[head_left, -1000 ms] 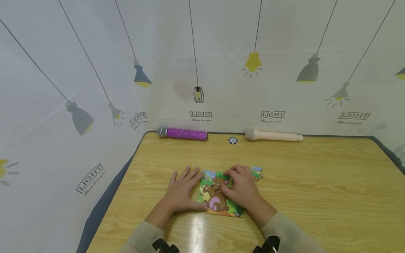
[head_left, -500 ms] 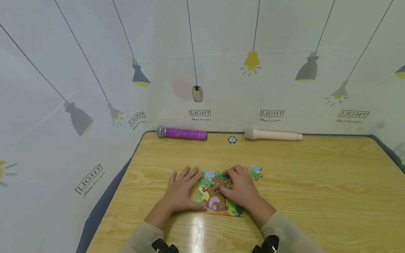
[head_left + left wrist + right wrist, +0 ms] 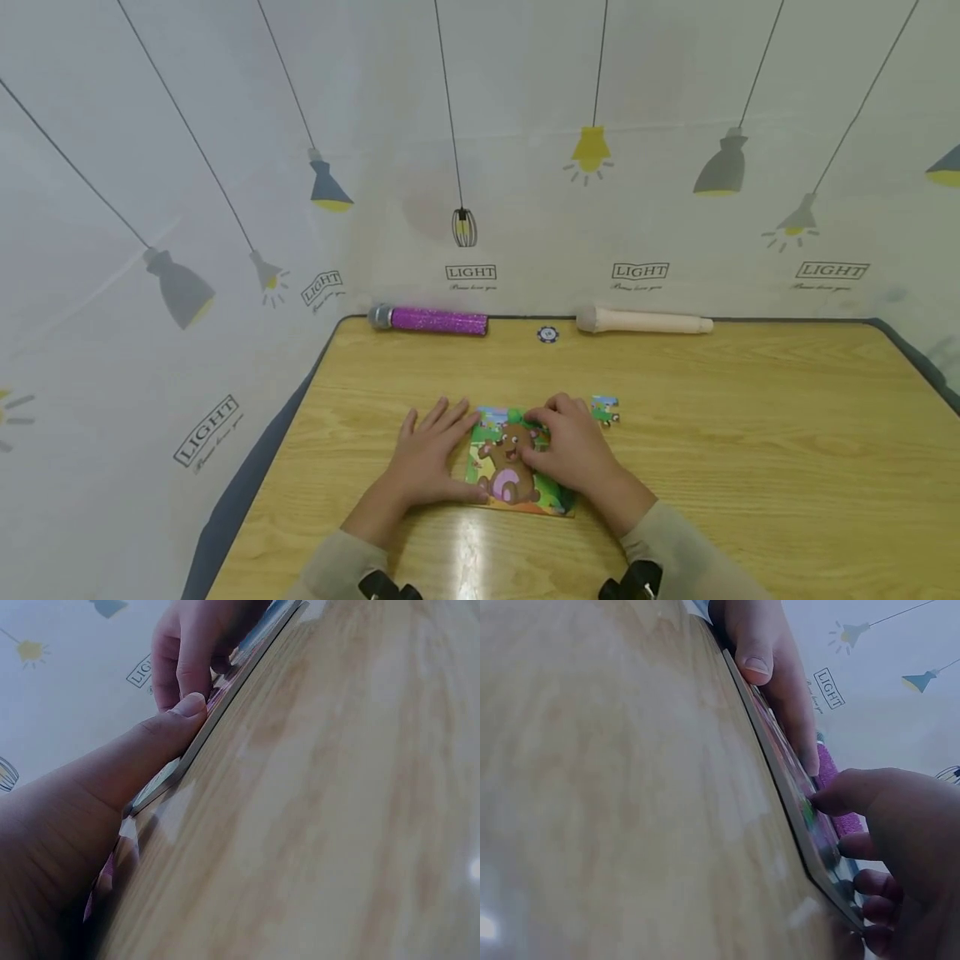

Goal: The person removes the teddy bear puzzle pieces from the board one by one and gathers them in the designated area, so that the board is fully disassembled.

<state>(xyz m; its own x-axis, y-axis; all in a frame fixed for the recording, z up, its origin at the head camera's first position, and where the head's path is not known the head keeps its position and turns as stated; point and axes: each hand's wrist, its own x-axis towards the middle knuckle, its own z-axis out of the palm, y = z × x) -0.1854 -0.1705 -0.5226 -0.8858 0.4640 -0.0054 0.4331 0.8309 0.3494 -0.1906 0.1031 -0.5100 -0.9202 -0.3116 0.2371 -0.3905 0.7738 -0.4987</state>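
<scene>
A bear jigsaw puzzle lies flat on the wooden table in the head view. My left hand rests at its left side, fingers straight and spread, the thumb on the lower left corner. Over the upper right part bends my right hand, its thumb and curled fingertips gripping at the puzzle. Whatever piece is under that palm is hidden. In the right wrist view the right thumb touches the printed face near the board's edge. One loose jigsaw piece lies just beyond the right hand.
Along the back edge of the table lie a purple glitter microphone, a poker chip and a pale pink microphone. A lamp-printed curtain stands behind and to the left.
The head view has shifted slightly. Both hands keep their places on the puzzle, and the loose piece has not moved.
</scene>
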